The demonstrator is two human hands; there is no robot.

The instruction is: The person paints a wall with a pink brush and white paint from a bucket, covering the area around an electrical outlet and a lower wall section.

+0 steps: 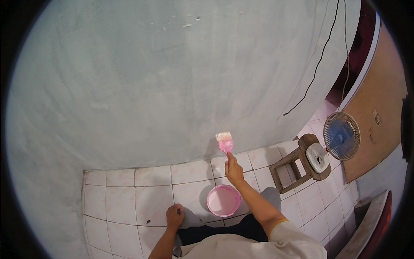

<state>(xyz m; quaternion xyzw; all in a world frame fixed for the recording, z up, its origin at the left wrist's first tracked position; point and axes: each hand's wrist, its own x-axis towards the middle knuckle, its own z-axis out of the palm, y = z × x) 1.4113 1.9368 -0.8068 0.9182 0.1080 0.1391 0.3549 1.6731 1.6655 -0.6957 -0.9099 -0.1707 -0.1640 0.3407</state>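
Note:
My right hand (234, 171) is closed around the handle of a paintbrush (225, 144), held up in front of the wall (142, 86). Its bristles are whitish and point upward, while the part below them is smeared pink. Below that hand, a round pink bucket (208, 209) with pale pink paint (223, 202) in it stands on the floor between my legs. My left hand (174, 216) rests at my left knee with its fingers curled; whether anything is inside them is hidden.
A wooden stool (308, 175) carries a small fan (341, 136) on the right. A black cable (318, 64) hangs down the wall. Farther right leans a brown board (375, 108). White tiles (153, 196) cover the floor, with a small dark bit (148, 222) on them.

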